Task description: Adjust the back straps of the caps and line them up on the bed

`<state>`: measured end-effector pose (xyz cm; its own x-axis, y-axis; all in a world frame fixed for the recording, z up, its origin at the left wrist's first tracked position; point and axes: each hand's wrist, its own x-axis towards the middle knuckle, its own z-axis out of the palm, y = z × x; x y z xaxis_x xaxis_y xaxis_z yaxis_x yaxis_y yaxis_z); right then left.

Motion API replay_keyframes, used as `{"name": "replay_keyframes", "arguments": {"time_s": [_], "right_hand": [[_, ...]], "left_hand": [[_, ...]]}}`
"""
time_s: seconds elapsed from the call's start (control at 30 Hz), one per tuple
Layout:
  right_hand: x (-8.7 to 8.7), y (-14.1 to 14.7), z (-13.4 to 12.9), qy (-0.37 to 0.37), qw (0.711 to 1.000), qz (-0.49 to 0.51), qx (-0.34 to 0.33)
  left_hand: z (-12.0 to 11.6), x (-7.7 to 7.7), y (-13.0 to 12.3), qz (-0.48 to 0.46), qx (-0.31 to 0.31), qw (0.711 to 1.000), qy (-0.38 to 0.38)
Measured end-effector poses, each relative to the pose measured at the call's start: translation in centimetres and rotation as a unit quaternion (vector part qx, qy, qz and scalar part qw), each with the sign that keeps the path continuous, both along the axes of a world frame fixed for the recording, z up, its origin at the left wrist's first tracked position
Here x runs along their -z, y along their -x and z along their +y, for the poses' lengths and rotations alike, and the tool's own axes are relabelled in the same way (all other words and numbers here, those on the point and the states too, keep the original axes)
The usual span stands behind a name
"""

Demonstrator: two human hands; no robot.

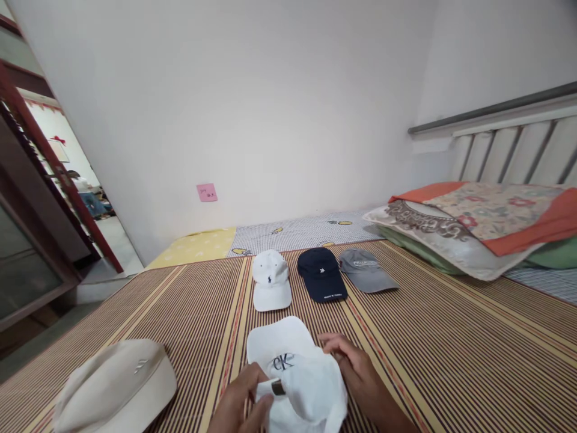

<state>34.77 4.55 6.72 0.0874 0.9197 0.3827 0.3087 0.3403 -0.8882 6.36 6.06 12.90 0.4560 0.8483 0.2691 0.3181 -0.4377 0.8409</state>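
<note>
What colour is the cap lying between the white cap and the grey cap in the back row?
The cap is dark navy; the head view shows it best.

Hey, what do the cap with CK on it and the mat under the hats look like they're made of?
White CK cap: probably matte cotton-type fabric, judging by its soft folds and dull surface.
Striped mat: likely bamboo or similar slats, smooth-looking, given the narrow parallel strips; woven straw is possible.

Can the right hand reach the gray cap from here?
Probably yes: only open striped mat lies between the right hand and the gray cap, though that hand is at the CK cap.
</note>
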Motion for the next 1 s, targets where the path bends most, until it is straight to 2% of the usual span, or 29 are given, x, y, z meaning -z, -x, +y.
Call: {"name": "replay_keyframes", "arguments": {"time_s": [0.1,0.2,0.27,0.33,0.43,0.53,0.63,0.77,0.83,0.9,1.0], "right_hand": [[0.3,-0.1,0.0,-0.002,1.000,0.013,-0.019],[0.2,0.2,-0.1,0.021,0.999,0.024,-0.039],[-0.1,0.6,-0.3,0.027,0.998,0.038,-0.040],[-0.7,0.7,-0.6,0.029,0.997,0.054,-0.047],[-2.4,0.6,-1.4,0.053,0.995,0.062,-0.056],[-4.8,0.3,-2.3,0.064,0.995,0.070,-0.035],[-7.7,0.3,-2.8,0.058,0.996,0.063,-0.029],[-12.0,0.8,-2.7,0.059,0.996,-0.028,-0.065],[-13.3,1.1,-2.8,0.062,0.991,-0.081,-0.083],[-13.5,1.3,-2.9,0.070,0.987,-0.114,-0.091],[-12.1,2.0,-2.8,0.114,0.981,-0.136,-0.082]], "left_hand": [[1.2,-2.7,0.0,0.011,0.031,0.998,0.048],[2.8,-3.8,-0.4,0.031,0.024,0.997,0.072],[3.7,-3.2,-0.6,0.021,0.022,0.996,0.082],[4.2,-2.0,-0.5,-0.008,0.029,0.994,0.107],[4.3,-0.3,-0.1,-0.066,0.045,0.983,0.167],[4.2,0.4,0.1,-0.136,0.044,0.967,0.210],[4.3,0.4,0.3,-0.185,0.016,0.957,0.223],[4.7,0.8,0.5,-0.214,0.006,0.950,0.228],[4.9,1.0,0.7,-0.228,0.001,0.947,0.227],[4.9,1.2,0.8,-0.233,0.001,0.945,0.230],[4.8,1.2,0.8,-0.239,0.013,0.940,0.242]]}}
